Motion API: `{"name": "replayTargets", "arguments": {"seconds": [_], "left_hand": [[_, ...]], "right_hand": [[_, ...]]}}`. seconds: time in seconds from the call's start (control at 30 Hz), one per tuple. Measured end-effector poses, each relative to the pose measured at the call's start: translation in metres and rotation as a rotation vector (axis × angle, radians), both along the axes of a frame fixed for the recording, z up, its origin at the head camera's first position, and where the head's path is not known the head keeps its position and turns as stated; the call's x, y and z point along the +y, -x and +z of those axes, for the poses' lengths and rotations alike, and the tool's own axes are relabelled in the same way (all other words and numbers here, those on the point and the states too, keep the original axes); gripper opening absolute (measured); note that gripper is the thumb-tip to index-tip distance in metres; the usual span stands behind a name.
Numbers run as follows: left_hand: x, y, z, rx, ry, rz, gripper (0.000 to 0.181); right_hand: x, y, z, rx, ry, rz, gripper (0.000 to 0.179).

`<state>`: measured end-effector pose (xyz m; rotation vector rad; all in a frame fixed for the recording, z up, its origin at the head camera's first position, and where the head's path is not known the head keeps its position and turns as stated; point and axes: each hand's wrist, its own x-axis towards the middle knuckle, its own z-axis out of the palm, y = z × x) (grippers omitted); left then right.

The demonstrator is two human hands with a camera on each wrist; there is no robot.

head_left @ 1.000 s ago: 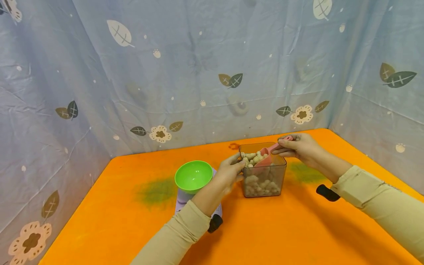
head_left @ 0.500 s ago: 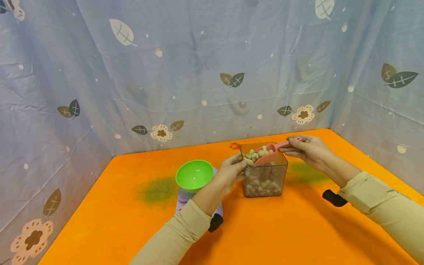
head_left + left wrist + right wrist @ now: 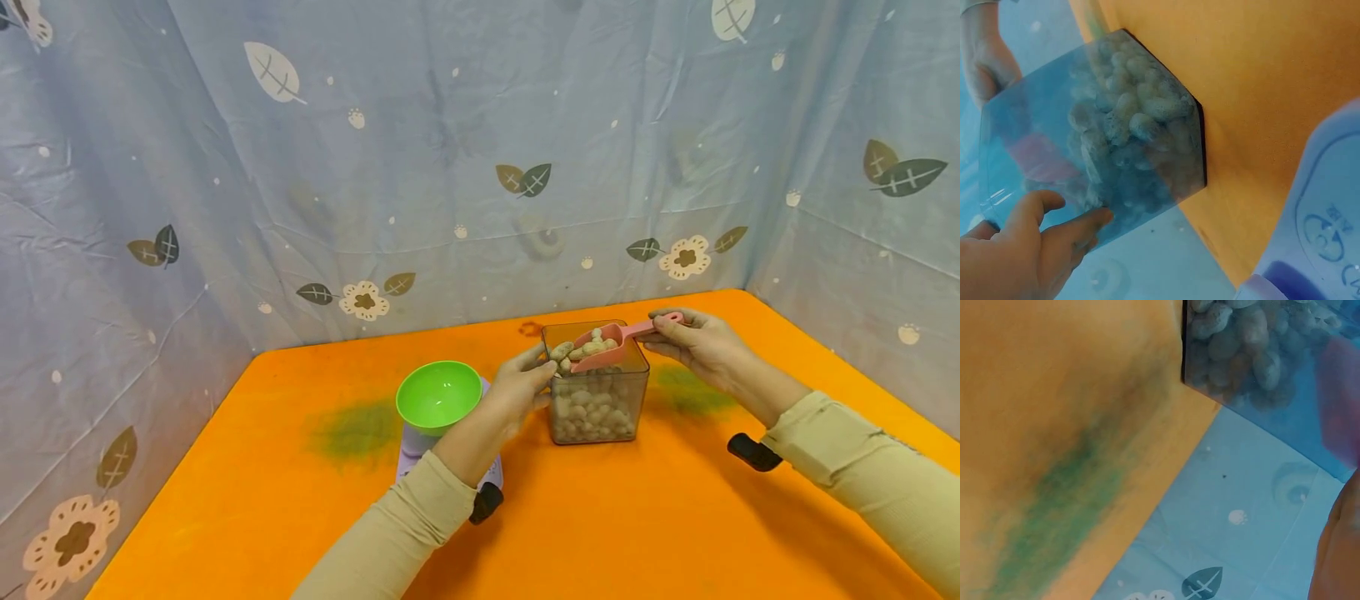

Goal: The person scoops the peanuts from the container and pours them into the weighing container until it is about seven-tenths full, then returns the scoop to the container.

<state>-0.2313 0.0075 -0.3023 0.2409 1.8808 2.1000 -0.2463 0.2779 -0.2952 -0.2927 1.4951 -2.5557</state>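
A clear plastic container [image 3: 597, 412] of unshelled peanuts [image 3: 1141, 125] stands upright on the table. My left hand [image 3: 521, 387] holds its left side, with the thumb near the front corner and the fingers towards the back rim. In the left wrist view, that hand [image 3: 1029, 250] has its digits against the see-through wall. My right hand [image 3: 693, 340] pinches the handle of a pink scoop [image 3: 603, 356] over the container's right rim. Several peanuts lie in the scoop, whose bowl sits at the container's mouth, tip pointing left.
Left of the container, a green bowl [image 3: 438, 400] stands on a light purple kitchen scale [image 3: 411, 442], partly hidden by my left arm. The orange tablecloth [image 3: 637, 517] bears green patches. Patterned blue-grey curtains [image 3: 465, 125] hang behind and at both sides.
The scoop has risen out of the peanuts and shifted right with a load in it, then tipped and moved only slightly. My left hand has stayed at the container.
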Motion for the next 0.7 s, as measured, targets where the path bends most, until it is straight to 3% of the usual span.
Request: {"name": "replayTargets", "arguments": {"seconds": [0.2,0.4,0.7], "left_hand": [[0.001,-0.001,0.001,0.003,0.017,0.008,0.053],[0.0,-0.001,0.002,-0.003,0.014,0.011,0.052],[-0.002,0.0,0.003,-0.014,0.003,0.038,0.052]], "right_hand": [[0.001,0.003,-0.002,-0.007,0.029,-0.006,0.012],[0.012,0.012,-0.012,0.078,0.063,0.049,0.009],[0.007,-0.003,0.008,0.102,0.168,0.081,0.022]]}}
